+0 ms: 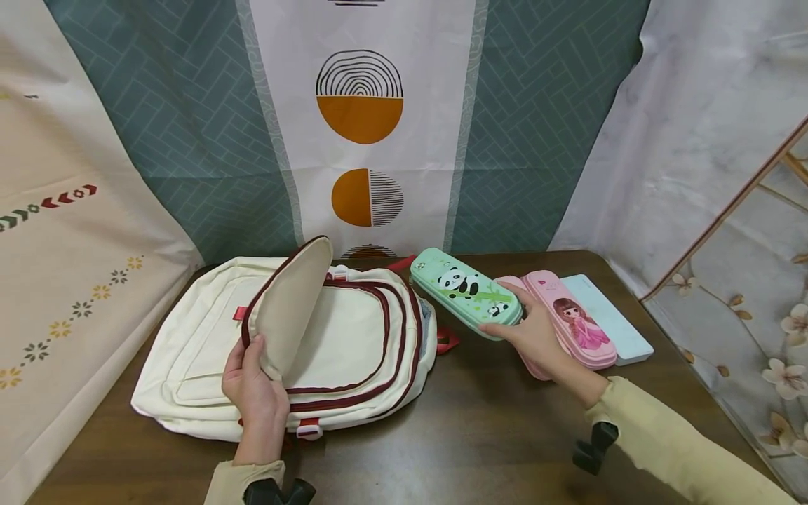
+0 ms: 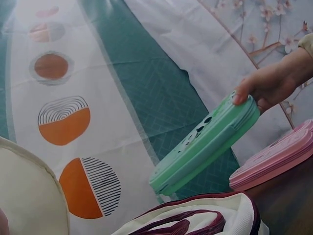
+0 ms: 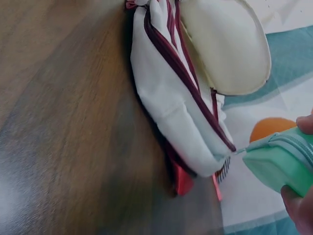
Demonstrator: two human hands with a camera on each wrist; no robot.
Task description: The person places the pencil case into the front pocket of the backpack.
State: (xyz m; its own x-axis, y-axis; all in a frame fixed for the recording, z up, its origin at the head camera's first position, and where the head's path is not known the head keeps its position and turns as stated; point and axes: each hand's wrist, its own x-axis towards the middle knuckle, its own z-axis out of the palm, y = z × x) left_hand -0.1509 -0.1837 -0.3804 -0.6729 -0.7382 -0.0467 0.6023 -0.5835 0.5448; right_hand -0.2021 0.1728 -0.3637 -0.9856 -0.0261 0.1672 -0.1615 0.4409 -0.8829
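A cream backpack (image 1: 208, 330) with dark red zips lies flat on the table, its front pocket unzipped. My left hand (image 1: 255, 386) pinches the edge of the pocket flap (image 1: 297, 301) and holds it raised; in the left wrist view the flap (image 2: 32, 191) fills the lower left. My right hand (image 1: 536, 330) grips one end of a green panda pencil case (image 1: 467, 287), thumb on one side and fingers on the other. Clear of the table, the case tilts toward the backpack's right end. In the right wrist view the green case (image 3: 281, 161) shows its zip, close to the backpack (image 3: 171, 112).
To the right on the brown table (image 1: 442, 449) lies a pink pencil case (image 1: 574, 319) with a girl in a pink dress, overlapping another pink case (image 1: 536, 368). Beside them is a pale blue flat box (image 1: 609, 322). Patterned cloth (image 1: 404, 154) hangs behind the table.
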